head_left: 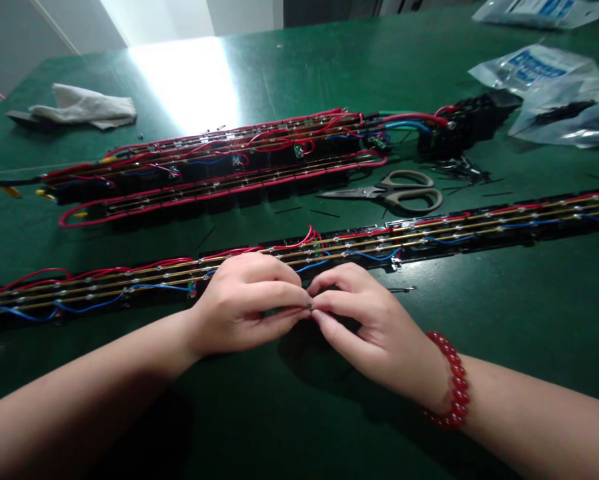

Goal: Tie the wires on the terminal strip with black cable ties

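The fingertips of both hands meet, thumb and forefinger of each pinched together on a tiny dark piece point(309, 306), too small to identify. The left hand point(244, 300) and right hand point(369, 327) hover just in front of a long wired strip point(429, 237) with red and blue leads that crosses the green table point(529, 320). A red bead bracelet point(454, 380) circles the right wrist. Beyond the strip lie scissors point(394, 191), a second wired assembly point(219, 167), plastic bags point(534, 67) and a white cloth point(84, 107).
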The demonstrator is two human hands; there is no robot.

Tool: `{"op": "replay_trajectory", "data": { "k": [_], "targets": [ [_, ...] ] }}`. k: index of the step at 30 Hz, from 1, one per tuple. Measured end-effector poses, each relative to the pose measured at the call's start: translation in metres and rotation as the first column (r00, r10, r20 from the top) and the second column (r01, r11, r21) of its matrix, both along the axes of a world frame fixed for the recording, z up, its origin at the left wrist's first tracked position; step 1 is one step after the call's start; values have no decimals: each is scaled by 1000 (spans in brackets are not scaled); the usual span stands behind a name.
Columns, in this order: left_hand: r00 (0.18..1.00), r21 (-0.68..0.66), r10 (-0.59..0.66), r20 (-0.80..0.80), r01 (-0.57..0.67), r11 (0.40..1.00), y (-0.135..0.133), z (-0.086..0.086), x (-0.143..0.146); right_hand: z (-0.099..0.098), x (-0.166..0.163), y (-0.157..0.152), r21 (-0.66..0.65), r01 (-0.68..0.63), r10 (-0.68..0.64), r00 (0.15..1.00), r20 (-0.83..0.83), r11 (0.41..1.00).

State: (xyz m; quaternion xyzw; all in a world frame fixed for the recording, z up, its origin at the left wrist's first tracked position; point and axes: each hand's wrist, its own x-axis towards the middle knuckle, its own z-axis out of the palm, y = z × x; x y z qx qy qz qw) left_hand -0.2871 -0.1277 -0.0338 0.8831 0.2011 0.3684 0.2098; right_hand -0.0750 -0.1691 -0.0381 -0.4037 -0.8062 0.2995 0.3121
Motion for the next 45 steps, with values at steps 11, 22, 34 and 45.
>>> {"op": "replay_trajectory", "data": {
  "k": [11,22,34,45],
  "targets": [
    [994,-10,35,-105,-36,999,-2,-2,-2,0,2,-5,82,115,-105,987,-120,990],
    [963,87,67,-261,-46,995,-3,-4,-1,0,3,-6,78,122,-111,985,-134,989],
    [953,106,77,-294,-48,993,-3,-3,-1,-3,2,-5,89,116,-97,977,-192,989],
    [964,97,90,-250,-68,993,-4,-5,0,-4,3,-5,69,139,-124,974,-190,988]
  ]
}}
